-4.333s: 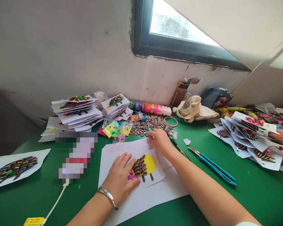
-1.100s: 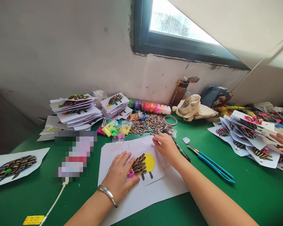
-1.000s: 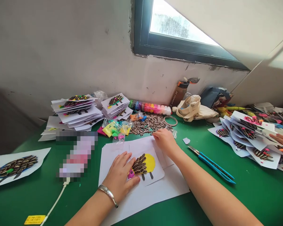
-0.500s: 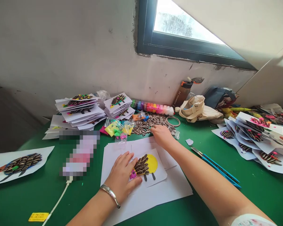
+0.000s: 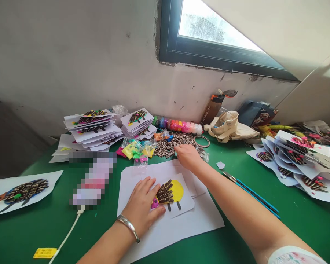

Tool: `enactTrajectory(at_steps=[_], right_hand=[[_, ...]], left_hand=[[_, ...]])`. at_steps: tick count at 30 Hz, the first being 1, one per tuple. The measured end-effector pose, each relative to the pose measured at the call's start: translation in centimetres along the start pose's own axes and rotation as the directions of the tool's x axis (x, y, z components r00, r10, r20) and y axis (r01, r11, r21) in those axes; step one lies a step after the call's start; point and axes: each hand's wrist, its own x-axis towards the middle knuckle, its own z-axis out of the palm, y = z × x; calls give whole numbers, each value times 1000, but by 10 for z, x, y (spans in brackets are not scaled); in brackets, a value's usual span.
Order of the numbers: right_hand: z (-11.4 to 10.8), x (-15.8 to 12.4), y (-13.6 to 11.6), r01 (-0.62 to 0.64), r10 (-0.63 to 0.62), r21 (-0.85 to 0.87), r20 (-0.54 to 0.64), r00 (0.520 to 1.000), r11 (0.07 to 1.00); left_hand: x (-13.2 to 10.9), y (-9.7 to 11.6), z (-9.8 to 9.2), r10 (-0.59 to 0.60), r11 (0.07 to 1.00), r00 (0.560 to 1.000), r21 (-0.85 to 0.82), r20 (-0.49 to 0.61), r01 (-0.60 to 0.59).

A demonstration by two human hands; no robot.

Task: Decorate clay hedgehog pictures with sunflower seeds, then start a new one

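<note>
My left hand [image 5: 144,200] lies flat, fingers spread, over the left part of a white card [image 5: 185,194]. On that card is a hedgehog-like animal with a yellow clay body [image 5: 178,190], a pink head partly by my fingers, dark legs, and sunflower seeds [image 5: 165,192] overlapping on its left half. My right hand [image 5: 188,156] reaches to the near edge of a pile of striped sunflower seeds [image 5: 167,146]. Its fingers are pinched together, and what is between them is hidden. Under the card lies a stack of white paper [image 5: 198,222].
Finished seed cards are stacked at the back left [image 5: 96,128] and right [image 5: 291,157]; one seed card [image 5: 24,192] lies left. Bagged clay [image 5: 133,148], a tape ring [image 5: 202,141], a blue cutter [image 5: 255,198], a bottle [image 5: 213,110] and a cable [image 5: 68,234] surround the work.
Both hands stay almost in place, the right one still at the seed pile. Another person's fingers at the right edge have gone from view.
</note>
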Motion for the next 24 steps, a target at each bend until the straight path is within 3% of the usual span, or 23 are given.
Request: enactTrajectory(at_steps=[5, 7, 9, 11, 15, 24], right_hand=[[-10, -49, -15, -51, 74, 244, -85, 994, 968], [-11, -74, -25, -85, 139, 627, -38, 990, 775], [-9, -93, -34, -136, 196, 767, 14, 981, 627], [-6, -103, -41, -160, 220, 796, 35, 975, 584], [0, -103, -48, -117, 196, 781, -7, 981, 614], [7, -101, -52, -6, 85, 632, -94, 992, 775]], left_hand=[[1, 2, -1, -2, 1000, 1000, -13, -4, 2], [2, 2, -2, -4, 1000, 1000, -10, 3, 4], [2, 2, -3, -6, 1000, 1000, -2, 17, 6], [3, 2, -3, -5, 1000, 1000, 11, 31, 5], [4, 1, -3, 3, 999, 999, 43, 45, -5], [4, 2, -4, 8, 999, 999, 47, 46, -10]])
